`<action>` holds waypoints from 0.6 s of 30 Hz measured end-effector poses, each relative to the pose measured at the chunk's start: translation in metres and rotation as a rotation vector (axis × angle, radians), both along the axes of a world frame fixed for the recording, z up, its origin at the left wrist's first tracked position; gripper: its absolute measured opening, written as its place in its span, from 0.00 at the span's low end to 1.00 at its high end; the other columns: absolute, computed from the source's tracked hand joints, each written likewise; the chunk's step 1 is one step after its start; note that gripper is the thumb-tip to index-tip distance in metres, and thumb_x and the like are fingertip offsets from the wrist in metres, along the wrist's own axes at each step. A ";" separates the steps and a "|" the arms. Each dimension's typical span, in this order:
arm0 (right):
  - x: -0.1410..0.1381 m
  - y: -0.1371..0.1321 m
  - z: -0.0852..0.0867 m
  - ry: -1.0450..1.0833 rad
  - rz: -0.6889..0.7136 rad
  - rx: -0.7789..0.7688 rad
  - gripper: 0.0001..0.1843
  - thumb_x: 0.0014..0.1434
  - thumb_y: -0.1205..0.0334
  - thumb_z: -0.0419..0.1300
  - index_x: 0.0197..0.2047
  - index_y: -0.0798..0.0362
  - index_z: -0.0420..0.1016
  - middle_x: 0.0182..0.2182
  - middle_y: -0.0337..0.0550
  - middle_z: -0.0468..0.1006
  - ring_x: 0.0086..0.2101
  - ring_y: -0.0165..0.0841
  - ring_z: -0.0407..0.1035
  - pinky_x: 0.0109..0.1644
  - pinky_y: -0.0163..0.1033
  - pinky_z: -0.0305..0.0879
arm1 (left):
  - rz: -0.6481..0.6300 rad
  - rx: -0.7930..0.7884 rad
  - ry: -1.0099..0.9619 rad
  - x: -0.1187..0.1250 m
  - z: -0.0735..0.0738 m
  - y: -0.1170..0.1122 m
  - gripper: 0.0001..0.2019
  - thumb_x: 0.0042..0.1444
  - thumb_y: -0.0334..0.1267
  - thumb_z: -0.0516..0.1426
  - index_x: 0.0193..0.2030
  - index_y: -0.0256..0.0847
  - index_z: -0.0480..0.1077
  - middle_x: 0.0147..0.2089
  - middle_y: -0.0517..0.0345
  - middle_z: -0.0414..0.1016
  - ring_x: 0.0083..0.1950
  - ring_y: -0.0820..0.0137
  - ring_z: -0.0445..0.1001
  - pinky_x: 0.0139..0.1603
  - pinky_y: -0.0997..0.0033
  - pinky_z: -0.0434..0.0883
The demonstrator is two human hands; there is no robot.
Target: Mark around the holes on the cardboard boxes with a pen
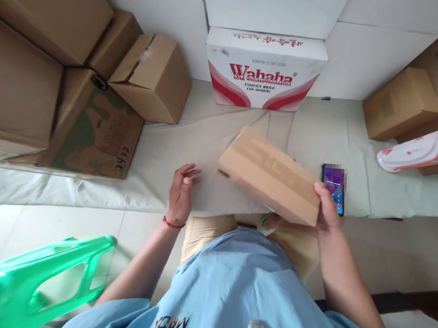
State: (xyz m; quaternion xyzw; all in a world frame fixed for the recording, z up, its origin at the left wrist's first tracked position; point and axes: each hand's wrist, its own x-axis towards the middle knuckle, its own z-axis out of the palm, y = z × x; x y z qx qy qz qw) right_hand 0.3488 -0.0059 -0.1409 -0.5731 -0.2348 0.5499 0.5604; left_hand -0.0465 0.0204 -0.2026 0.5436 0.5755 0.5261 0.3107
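Note:
A long brown cardboard box [270, 179] is tilted above the cloth-covered table [213, 134], its right end gripped by my right hand [327, 208]. The thumb lies on its upper face; the other fingers are hidden behind and under it. To the left of the box, my left hand [182, 191] hovers near the table's front edge, fingers apart and slightly curled, holding nothing. A red cord bracelet [173, 224] circles that wrist. Just right of my right hand lies a phone [333, 191] with its screen lit.
Stacked cardboard boxes [119, 128] fill the table's left side. A white and red Wahaha carton [267, 73] stands at the back. On the right are a small brown box [403, 103] and a white-orange cylindrical container [416, 149]. A green plastic stool [49, 277] stands lower left.

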 end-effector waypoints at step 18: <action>-0.046 -0.020 -0.019 0.060 0.004 0.103 0.35 0.54 0.35 0.78 0.61 0.37 0.82 0.54 0.38 0.88 0.55 0.43 0.82 0.57 0.50 0.82 | -0.027 -0.039 -0.291 0.025 -0.008 -0.002 0.36 0.66 0.72 0.59 0.61 0.42 0.82 0.61 0.43 0.85 0.66 0.48 0.81 0.69 0.50 0.75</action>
